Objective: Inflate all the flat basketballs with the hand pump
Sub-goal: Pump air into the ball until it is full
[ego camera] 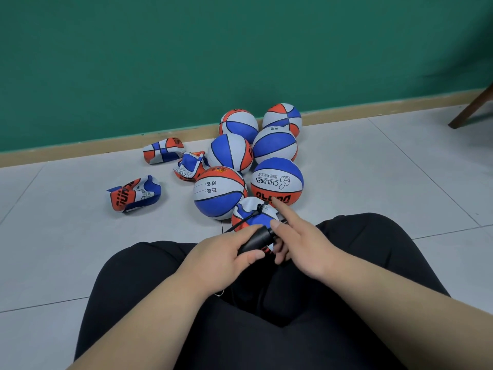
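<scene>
at lower centre your left hand (pixel 226 253) grips the hand pump (pixel 257 239) while your right hand (pixel 301 244) pinches its end, forefinger straight.

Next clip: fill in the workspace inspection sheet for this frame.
Surface: pale tiled floor.
Job's things: six round balls; three flat balls; one ball at the knees, hooked up to the pump.
Clutter: nothing seen.
Hands: left hand grips the pump; right hand holds its end, index finger straight.
Cables: hose runs from pump to ball.
Surroundings: green wall; wooden leg.
</scene>
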